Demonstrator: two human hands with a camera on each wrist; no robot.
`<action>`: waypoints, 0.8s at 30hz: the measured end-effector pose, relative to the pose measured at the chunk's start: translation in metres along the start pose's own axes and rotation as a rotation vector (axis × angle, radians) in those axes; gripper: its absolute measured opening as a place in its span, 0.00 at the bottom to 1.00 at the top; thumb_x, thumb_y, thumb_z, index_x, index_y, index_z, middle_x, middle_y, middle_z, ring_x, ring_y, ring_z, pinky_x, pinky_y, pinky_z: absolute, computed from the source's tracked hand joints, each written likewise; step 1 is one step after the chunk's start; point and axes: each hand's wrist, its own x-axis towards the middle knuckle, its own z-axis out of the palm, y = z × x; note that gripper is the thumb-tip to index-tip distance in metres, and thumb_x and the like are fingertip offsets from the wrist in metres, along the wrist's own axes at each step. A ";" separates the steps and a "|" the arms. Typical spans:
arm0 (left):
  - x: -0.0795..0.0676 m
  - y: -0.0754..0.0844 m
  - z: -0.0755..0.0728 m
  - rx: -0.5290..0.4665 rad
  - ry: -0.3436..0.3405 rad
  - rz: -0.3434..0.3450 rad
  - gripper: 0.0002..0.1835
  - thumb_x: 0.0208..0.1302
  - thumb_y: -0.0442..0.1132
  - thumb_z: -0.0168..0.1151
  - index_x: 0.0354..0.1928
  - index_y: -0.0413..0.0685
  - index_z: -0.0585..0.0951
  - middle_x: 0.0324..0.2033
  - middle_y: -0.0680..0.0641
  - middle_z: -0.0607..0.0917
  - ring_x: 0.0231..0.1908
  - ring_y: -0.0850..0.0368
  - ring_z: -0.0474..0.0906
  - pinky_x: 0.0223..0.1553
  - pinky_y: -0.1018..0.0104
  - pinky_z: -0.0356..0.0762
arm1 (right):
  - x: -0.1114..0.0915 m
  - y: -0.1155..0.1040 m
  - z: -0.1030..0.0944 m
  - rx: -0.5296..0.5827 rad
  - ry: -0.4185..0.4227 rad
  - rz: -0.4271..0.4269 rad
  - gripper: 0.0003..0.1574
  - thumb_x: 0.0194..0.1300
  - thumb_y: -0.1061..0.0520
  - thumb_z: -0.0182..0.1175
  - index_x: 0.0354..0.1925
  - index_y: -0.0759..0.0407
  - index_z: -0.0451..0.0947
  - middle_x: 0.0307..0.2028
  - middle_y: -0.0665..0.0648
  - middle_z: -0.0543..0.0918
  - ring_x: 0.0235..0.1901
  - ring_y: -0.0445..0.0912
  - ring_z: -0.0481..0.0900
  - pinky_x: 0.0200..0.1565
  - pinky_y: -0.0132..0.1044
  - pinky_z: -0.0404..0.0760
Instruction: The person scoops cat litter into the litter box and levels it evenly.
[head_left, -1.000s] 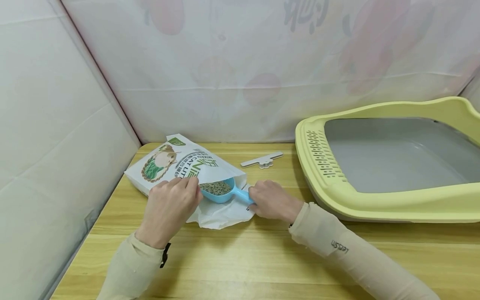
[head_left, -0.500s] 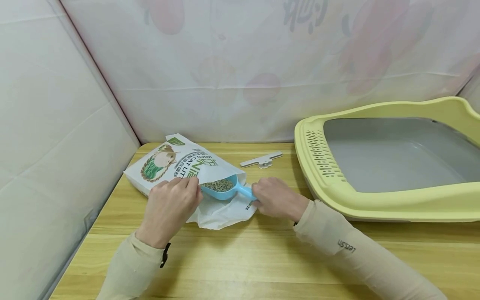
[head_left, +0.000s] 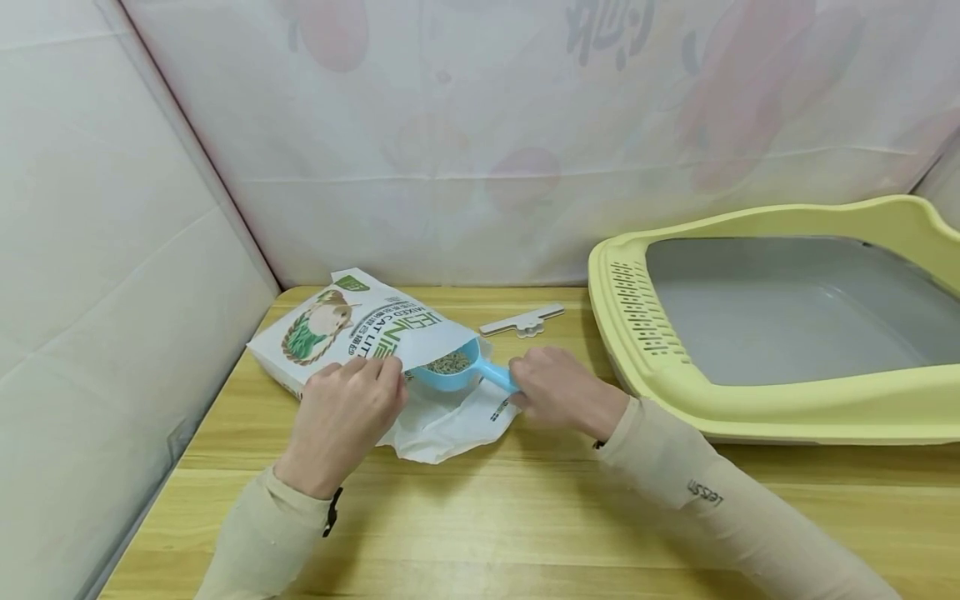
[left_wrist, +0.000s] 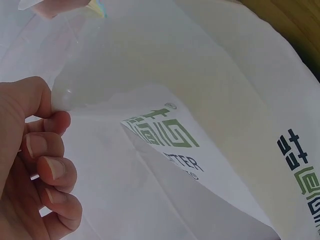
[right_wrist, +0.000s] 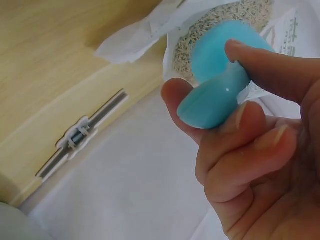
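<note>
A white bag of cat litter (head_left: 405, 312) lies on its side at the left of the table, its mouth facing right. My left hand (head_left: 347, 421) pinches the upper edge of that mouth between thumb and forefinger; the left wrist view shows the other fingers curled below. In my right hand (head_left: 558, 390) is the handle of a blue scoop (head_left: 491, 375), held by thumb and fingers. Grey-green pellet litter (head_left: 450, 363) fills the scoop's bowl, which sits in the bag's mouth, its far end hidden under the upper flap. More pellets (right_wrist: 187, 45) show inside the bag in the right wrist view.
A large litter box (head_left: 652, 375) with a yellow-green rim and grey inside stands at the right. A white sealing clip (head_left: 525, 320) lies on the wooden table (head_left: 480, 525) behind the scoop. Fabric walls (head_left: 420, 208) rise at the back and left.
My right hand has drawn the scoop a little to the right and up, so less of it reaches into the bag. The left hand has kept its pinch on the bag, nearly still.
</note>
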 end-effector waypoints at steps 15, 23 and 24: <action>0.001 0.003 0.000 -0.001 -0.015 0.003 0.14 0.56 0.30 0.66 0.20 0.41 0.70 0.14 0.47 0.77 0.13 0.53 0.73 0.13 0.69 0.61 | 0.000 -0.006 -0.009 0.066 0.049 -0.094 0.24 0.57 0.61 0.73 0.18 0.57 0.66 0.16 0.46 0.58 0.17 0.37 0.55 0.19 0.27 0.57; 0.002 0.005 0.001 -0.004 0.003 0.022 0.15 0.56 0.30 0.65 0.20 0.43 0.68 0.13 0.49 0.75 0.13 0.55 0.71 0.13 0.70 0.57 | -0.004 -0.017 -0.019 0.138 0.009 -0.132 0.23 0.59 0.62 0.72 0.20 0.56 0.67 0.16 0.45 0.59 0.16 0.34 0.56 0.18 0.25 0.58; 0.002 0.006 0.001 -0.004 0.004 0.022 0.15 0.56 0.30 0.65 0.20 0.43 0.68 0.13 0.49 0.74 0.13 0.55 0.71 0.13 0.71 0.57 | -0.005 -0.018 -0.021 0.144 0.004 -0.138 0.22 0.60 0.62 0.71 0.20 0.56 0.67 0.16 0.45 0.59 0.16 0.34 0.55 0.18 0.24 0.57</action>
